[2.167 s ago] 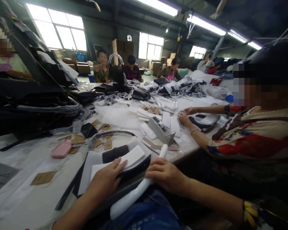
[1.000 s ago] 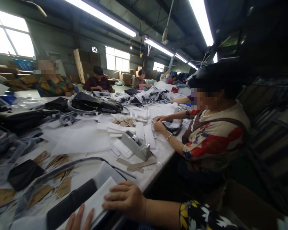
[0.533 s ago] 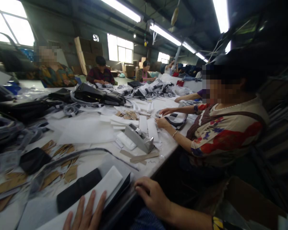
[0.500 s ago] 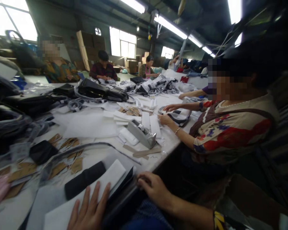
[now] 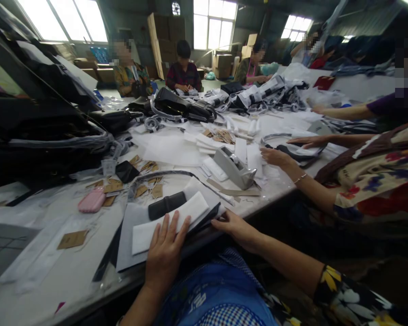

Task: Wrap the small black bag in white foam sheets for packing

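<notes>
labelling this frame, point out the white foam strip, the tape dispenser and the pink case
white foam strip (image 5: 196,207): head view, on its bare right end.
tape dispenser (image 5: 233,170): head view, middle of its grey body.
pink case (image 5: 91,200): head view, centre of its top face.

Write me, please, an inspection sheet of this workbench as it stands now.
Surface: long white worktable, crowded almost edge to edge.
Job's things: white rectangular foam pad lies on a flat black bag panel at the near edge.
Clutter: grey tape dispenser, pink oblong case, brown card tags, heap of black bags.
Hands: left hand lies flat, fingers spread, on the foam pad; right hand touches the panel's right end, grip unclear.
Cables: nothing seen.
Surroundings: co-workers seated around the table; neighbour's hand beside the dispenser; stacked cardboard boxes near bright windows.
</notes>
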{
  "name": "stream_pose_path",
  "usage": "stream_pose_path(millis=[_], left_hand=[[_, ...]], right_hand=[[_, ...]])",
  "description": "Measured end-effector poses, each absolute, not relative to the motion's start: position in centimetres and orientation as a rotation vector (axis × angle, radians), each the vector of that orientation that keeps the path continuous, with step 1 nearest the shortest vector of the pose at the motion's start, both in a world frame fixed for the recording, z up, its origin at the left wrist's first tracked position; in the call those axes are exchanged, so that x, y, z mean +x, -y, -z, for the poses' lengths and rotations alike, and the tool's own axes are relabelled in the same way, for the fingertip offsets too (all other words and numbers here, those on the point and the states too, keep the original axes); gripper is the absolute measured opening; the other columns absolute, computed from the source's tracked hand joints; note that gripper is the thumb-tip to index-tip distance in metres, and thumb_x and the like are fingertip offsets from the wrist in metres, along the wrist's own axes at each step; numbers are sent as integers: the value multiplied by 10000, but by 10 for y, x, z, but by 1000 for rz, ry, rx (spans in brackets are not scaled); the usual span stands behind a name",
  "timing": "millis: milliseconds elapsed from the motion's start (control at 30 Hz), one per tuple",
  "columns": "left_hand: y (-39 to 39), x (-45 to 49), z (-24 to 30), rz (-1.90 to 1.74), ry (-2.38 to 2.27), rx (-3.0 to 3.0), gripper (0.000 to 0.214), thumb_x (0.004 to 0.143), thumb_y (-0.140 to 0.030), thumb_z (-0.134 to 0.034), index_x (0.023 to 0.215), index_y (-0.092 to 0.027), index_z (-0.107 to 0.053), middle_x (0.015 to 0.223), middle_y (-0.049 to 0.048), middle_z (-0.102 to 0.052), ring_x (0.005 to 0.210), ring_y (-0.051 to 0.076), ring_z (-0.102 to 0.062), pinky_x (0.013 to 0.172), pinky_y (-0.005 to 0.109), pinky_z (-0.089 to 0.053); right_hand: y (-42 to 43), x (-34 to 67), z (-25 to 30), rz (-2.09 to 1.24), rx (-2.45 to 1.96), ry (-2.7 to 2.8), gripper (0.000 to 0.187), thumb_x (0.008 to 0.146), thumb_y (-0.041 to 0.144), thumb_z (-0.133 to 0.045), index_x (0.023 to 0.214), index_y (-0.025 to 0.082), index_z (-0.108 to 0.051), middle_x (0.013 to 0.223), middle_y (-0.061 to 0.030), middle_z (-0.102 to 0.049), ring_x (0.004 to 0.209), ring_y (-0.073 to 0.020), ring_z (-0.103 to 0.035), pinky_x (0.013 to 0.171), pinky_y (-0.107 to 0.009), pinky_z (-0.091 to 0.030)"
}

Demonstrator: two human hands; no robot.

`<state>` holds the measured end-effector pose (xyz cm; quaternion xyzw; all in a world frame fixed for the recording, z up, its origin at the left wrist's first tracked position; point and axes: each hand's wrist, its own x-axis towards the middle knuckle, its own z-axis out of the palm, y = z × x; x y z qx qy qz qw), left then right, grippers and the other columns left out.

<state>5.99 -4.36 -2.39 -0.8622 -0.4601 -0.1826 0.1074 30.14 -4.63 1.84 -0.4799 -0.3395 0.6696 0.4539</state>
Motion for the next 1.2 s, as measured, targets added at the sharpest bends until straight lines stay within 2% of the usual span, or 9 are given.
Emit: stream_pose_path(millis=[133, 300, 467, 600, 700, 833, 967, 1133, 1200], left_hand=[[43, 57, 22, 578, 1359, -2519, 712, 937, -71, -402, 1559, -299, -141, 1596, 87, -282, 1470, 318, -244, 1149, 518, -337], [40, 58, 26, 639, 1371, -2491, 770, 940, -309, -536, 1570, -245, -98, 1601, 146, -259, 1470, 372, -226, 1128, 577, -342], [36, 51, 30, 708, 1379, -2419, 749, 955, -196, -487, 1571, -278, -68, 1589, 132, -298, 1458, 336, -273, 1118, 533, -386], [34, 39, 21, 739, 1438, -2408, 735, 961, -204, -465, 1571, -284, -62, 1599, 107, -283, 1435, 301, -344, 1102, 483, -428], [32, 32, 7, 784, 1541, -2338, 745, 960, -223, -472, 1572, -267, -48, 1583, 93, -324, 1400, 282, -407, 1089, 456, -449], [31, 30, -10, 839, 1700, -2231, 774, 953, -270, -505, 1570, -265, -38, 1576, 67, -338, 1336, 269, -491, 1043, 421, -495], [28, 30, -12, 849, 1781, -2184, 788, 947, -285, -523, 1568, -283, -37, 1571, 52, -350, 1282, 270, -547, 986, 409, -533], [25, 32, -3, 974, 1653, -2142, 782, 918, -304, -599, 1560, -291, -152, 1534, 55, -419, 1261, 267, -563, 1005, 378, -515], [24, 34, -4, 975, 1636, -2146, 779, 919, -302, -602, 1560, -281, -159, 1528, 60, -430, 1266, 266, -558, 1010, 373, -509]], right_hand=[[44, 280, -21, -1669, -1051, 643, 491, 662, 380, -856, 1056, 177, -644, 1011, -54, -709, 956, -231, -689, 919, -410, -540], [37, 264, -25, -1615, -1055, 521, 482, 614, 294, -853, 1024, 170, -632, 912, -24, -705, 791, -200, -702, 821, -385, -575], [34, 260, -31, -1584, -1049, 575, 494, 644, 339, -857, 1040, 172, -615, 921, -26, -688, 820, -195, -701, 811, -378, -585], [16, 287, -31, -1609, -981, 1032, 492, 762, 513, -762, 1088, 176, -611, 924, -57, -706, 861, -227, -712, 781, -411, -594], [-20, 328, -29, -1151, -1146, 1604, 379, 945, 509, -536, 1027, 167, -675, 972, -88, -730, 922, -226, -713, 872, -400, -559], [-84, 372, -22, -93, -1570, 2195, 312, 963, 115, -451, 1196, 148, -657, 1350, -144, -608, 1289, -241, -537, 1113, -431, -385], [-129, 382, -9, 81, -1661, 2351, 361, 890, 0, -449, 1130, 120, -691, 1386, -163, -577, 1413, -296, -380, 1200, -555, -159], [-152, 389, -1, 205, -1705, 2515, 306, 860, 12, -484, 858, 176, -742, 962, -110, -742, 1232, -264, -546, 1226, -485, -100], [-156, 395, -4, 235, -1691, 2568, 308, 874, 25, -474, 850, 189, -734, 933, -93, -737, 1148, -237, -588, 1222, -471, -120]])
